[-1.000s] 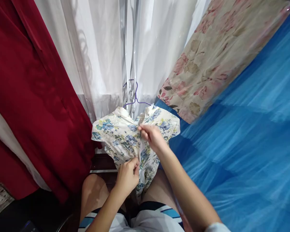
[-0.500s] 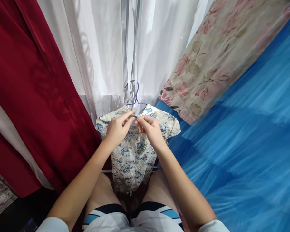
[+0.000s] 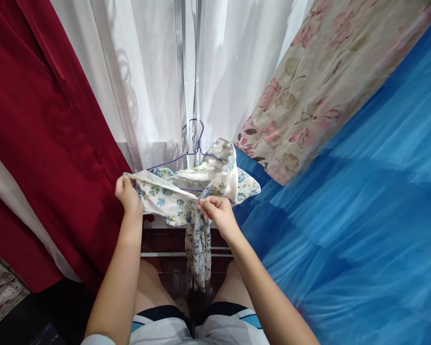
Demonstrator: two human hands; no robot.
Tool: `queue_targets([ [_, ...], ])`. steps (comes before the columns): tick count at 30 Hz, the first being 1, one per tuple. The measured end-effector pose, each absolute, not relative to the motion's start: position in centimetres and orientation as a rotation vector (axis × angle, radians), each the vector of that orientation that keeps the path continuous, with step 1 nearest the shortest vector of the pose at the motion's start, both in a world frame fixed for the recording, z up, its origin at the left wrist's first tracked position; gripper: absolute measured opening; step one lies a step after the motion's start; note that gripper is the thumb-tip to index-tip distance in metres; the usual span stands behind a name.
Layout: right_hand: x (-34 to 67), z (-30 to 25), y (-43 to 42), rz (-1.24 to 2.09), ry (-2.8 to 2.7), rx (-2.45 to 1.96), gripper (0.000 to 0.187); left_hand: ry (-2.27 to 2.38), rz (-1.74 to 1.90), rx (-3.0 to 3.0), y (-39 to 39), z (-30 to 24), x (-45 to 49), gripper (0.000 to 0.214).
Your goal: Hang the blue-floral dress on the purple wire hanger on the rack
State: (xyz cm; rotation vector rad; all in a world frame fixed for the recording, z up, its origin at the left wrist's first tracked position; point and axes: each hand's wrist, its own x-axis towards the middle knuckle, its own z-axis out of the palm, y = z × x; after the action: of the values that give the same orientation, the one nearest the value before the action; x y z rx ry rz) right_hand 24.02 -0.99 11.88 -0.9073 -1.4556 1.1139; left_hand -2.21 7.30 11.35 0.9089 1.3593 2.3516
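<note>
A white blouse (image 3: 161, 199) with a blue and green flower print hangs partly on a purple hanger (image 3: 172, 160). Its left side is off the hanger, and the hanger's left arm shows bare. My left hand (image 3: 128, 192) is closed on a corner of the cloth and stretches it out to the left. At the middle, my right hand (image 3: 217, 211) pinches the front neckline edge between thumb and fingers. The blouse's right shoulder still drapes over the hanger's right end. Below my right hand the lower part hangs in a narrow bunch.
White curtains (image 3: 147, 86) and thin grey straps hang behind the hanger. On the left is a dark red cloth (image 3: 57, 143). A pink-flowered cloth (image 3: 290, 115) and blue ruffled tulle (image 3: 362, 215) fill the right. Light horizontal bars (image 3: 165, 254) cross below the blouse.
My left hand has moved left and down, pulling the blouse's left side off the hanger. My right hand has dropped slightly. The blouse front, earlier hanging straight, is now opened sideways and bunched.
</note>
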Motion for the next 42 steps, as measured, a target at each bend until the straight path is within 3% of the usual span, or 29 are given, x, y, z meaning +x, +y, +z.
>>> queue_targets([
  [7, 28.4, 6.5, -0.8, 0.905, -0.842, -1.027, 0.024, 1.209, 1.803, 1.217, 3.8, 2.9, 5.7, 0.028],
  [14, 32.5, -1.6, -4.0, 0.851, -0.792, -1.229, 0.036, 0.966, 1.668, 1.349, -1.9, 4.1, 12.6, 0.027],
  [19, 30.9, 0.7, -6.0, 0.974, -1.266, -1.136, 0.032, 0.97, 1.465, 1.609, -8.6, 6.1, 14.4, 0.019],
  [22, 30.0, 3.0, -7.5, 1.396, -1.394, -1.003, 0.035, 1.017, 1.375, 1.74, -10.6, 6.3, 14.0, 0.02],
  [26, 28.2, 3.9, -9.6, 1.897, -1.323, -0.832, 0.063, 1.15, 1.425, 1.697, -9.8, 5.9, 11.7, 0.02],
  [29, 27.4, 3.8, -10.4, 2.109, -1.294, -0.673, 0.058, 1.058, 1.36, 1.527, -9.5, 5.7, 10.1, 0.028],
  [33, 29.2, 4.7, -10.6, 1.954, -1.18, -0.608, 0.078, 0.667, 1.015, 1.234, -10.8, 4.9, 8.5, 0.062],
  [37, 32.8, 6.3, -11.0, 1.658, -1.014, -0.719, 0.103, 0.708, 0.673, 1.337, -12.6, 3.0, 5.8, 0.047],
  [42, 35.3, 7.2, -11.8, 1.69, -0.969, -0.721, 0.112, 0.794, 0.445, 1.594, -14.0, 2.8, 2.6, 0.048],
])
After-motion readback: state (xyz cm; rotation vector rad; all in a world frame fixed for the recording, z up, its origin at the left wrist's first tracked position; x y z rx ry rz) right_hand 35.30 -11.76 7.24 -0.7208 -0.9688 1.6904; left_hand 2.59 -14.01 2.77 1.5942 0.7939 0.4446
